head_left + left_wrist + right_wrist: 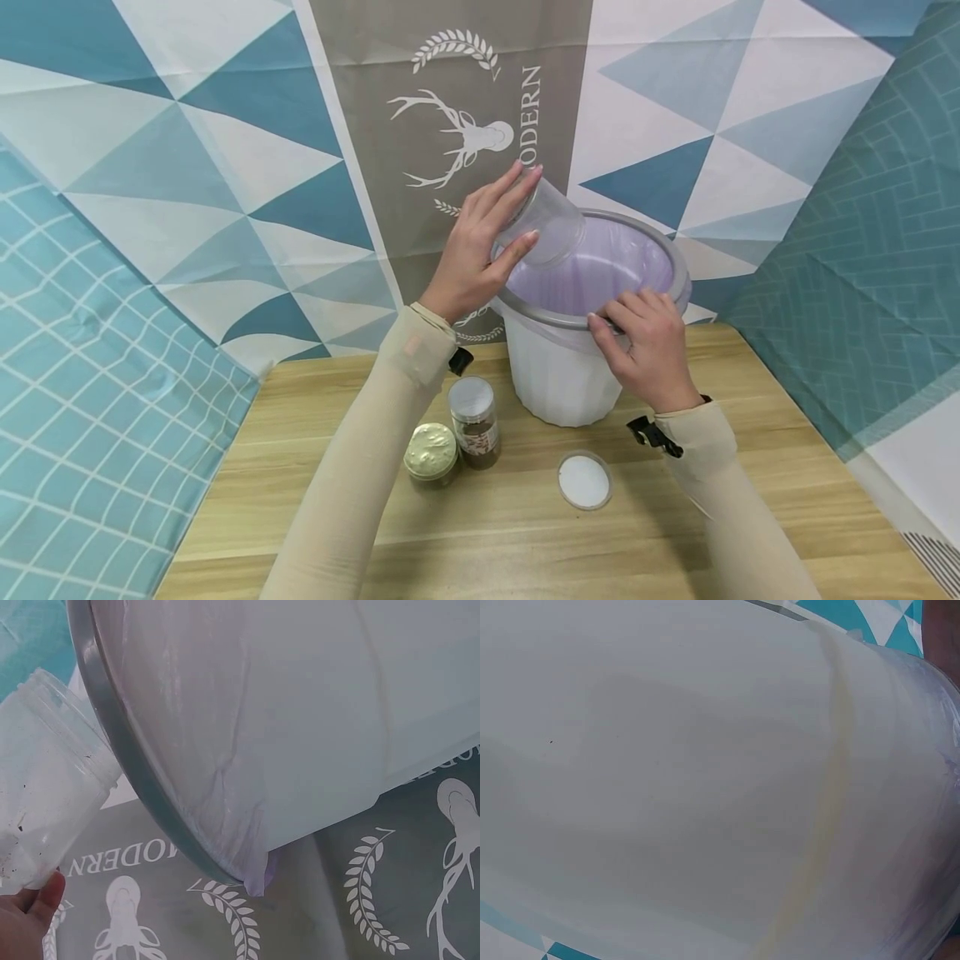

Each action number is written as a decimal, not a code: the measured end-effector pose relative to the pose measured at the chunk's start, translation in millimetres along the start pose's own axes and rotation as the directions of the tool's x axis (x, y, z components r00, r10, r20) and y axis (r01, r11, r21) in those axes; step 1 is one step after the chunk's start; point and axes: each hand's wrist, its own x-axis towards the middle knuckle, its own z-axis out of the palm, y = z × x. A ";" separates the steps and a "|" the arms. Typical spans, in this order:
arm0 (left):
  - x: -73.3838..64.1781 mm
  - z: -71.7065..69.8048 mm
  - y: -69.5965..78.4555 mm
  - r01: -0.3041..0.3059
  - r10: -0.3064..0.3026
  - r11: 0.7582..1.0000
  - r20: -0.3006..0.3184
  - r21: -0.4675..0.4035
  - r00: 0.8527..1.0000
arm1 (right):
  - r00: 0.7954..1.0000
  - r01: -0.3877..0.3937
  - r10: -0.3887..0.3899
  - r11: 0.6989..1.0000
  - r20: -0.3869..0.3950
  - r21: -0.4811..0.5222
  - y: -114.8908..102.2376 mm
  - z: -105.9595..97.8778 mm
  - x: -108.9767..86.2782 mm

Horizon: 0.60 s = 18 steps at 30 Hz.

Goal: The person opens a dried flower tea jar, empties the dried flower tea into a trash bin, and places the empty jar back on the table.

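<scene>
My left hand [477, 242] grips a clear plastic jar [553, 223] by its base end, tipped over the bin's far-left rim with its mouth toward the bin. A few dark specks cling inside the jar [45, 787] in the left wrist view, where part of my left hand [28, 919] shows below it. The white trash bin [562, 375] has a grey rim and a pale purple liner bag [600, 271]. My right hand [651, 350] holds the near-right part of the rim, fingers curled over it. In the right wrist view the bin's wall [667, 772] fills most of the picture.
On the wooden table [510, 542], a round lid [584, 481] with a white centre lies in front of the bin. Left of the bin stand a jar with brown contents [478, 437] and a gold-topped jar [431, 454]. A patterned cloth [645, 108] hangs behind.
</scene>
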 end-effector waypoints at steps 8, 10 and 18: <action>-2.1 -1.0 -0.6 -0.018 0.018 1.000 -0.032 0.003 0.999 | 1.000 0.012 -0.011 0.999 -0.024 0.030 -0.2 1.8 1.3; -3.2 -0.8 -0.7 -0.019 0.019 1.000 -0.046 -0.002 0.999 | 1.000 0.011 -0.010 1.000 -0.018 0.025 -0.5 1.4 1.5; -13.1 2.1 -0.5 0.007 -0.010 1.000 -0.128 -0.029 0.992 | 0.999 0.014 -0.013 0.999 -0.029 0.046 0.1 1.2 -0.8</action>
